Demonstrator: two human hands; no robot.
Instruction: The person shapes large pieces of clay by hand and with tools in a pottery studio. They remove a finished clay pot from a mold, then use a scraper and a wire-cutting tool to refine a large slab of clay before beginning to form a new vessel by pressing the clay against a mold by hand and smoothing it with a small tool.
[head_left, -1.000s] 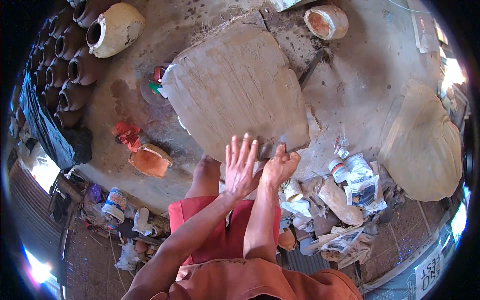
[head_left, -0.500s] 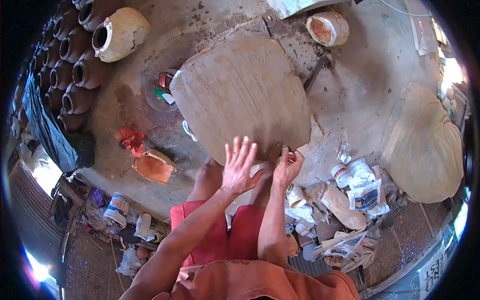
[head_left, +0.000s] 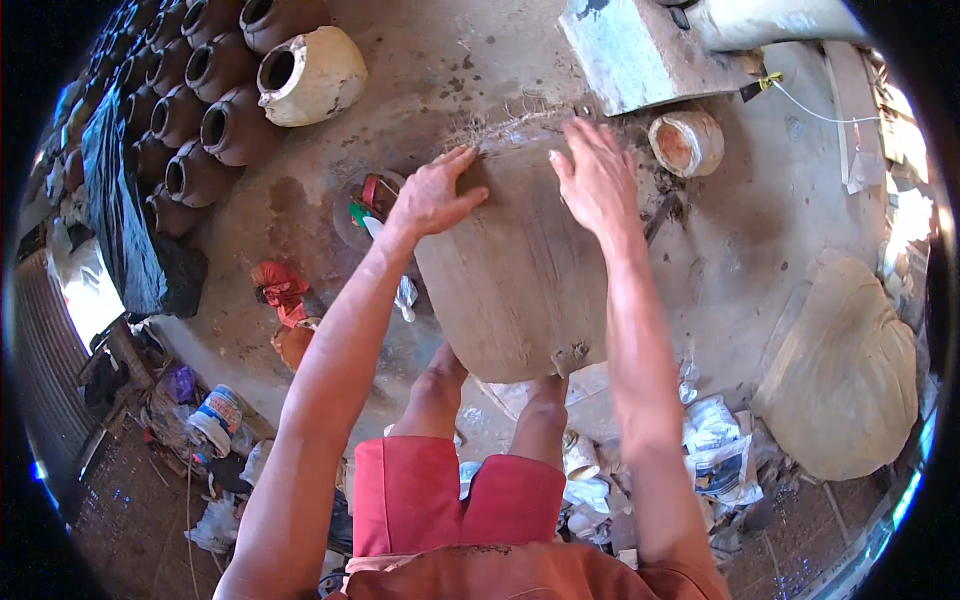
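A flat, thick slab of grey-brown clay [head_left: 515,275] with long streaks across its face lies in front of my legs. At its far left corner is my left hand [head_left: 438,195], thumb apart from the fingers, with nothing seen in it. My right hand [head_left: 600,185] reaches over the far right corner, fingers stretched out and slightly blurred. Whether either palm presses on the clay, I cannot tell. Near the slab's front edge, toward the right, a small rough dent [head_left: 570,354] shows.
Rows of dark clay pots [head_left: 232,125] stand at the far left, beside a pale pot [head_left: 313,77]. A shallow dish with tools [head_left: 375,195] sits left of the slab. A whitish block [head_left: 640,55] and a small pale pot [head_left: 687,143] are beyond its right corner. A covered mound [head_left: 840,370] lies right.
Both hands have gone from the slab's near edge to its far corners. My right hand has opened from a pinch. The view has shifted, showing more of the far floor.
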